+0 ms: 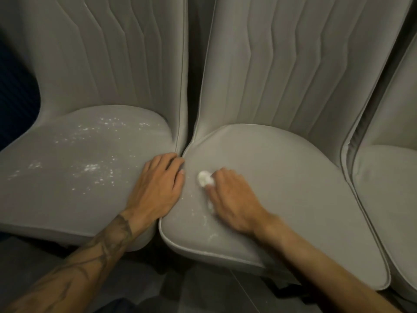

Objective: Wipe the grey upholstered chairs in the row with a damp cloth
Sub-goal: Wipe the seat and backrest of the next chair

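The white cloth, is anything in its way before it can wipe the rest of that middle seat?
Nothing visible is. The white cloth is bunched under the right hand near the left edge of the middle seat. The left hand rests flat on the neighbouring left seat, beside the gap, not on the middle seat.

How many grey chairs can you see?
3: the left chair under the left hand, the middle chair being wiped, the right chair cut off by the edge. More may be out of view.
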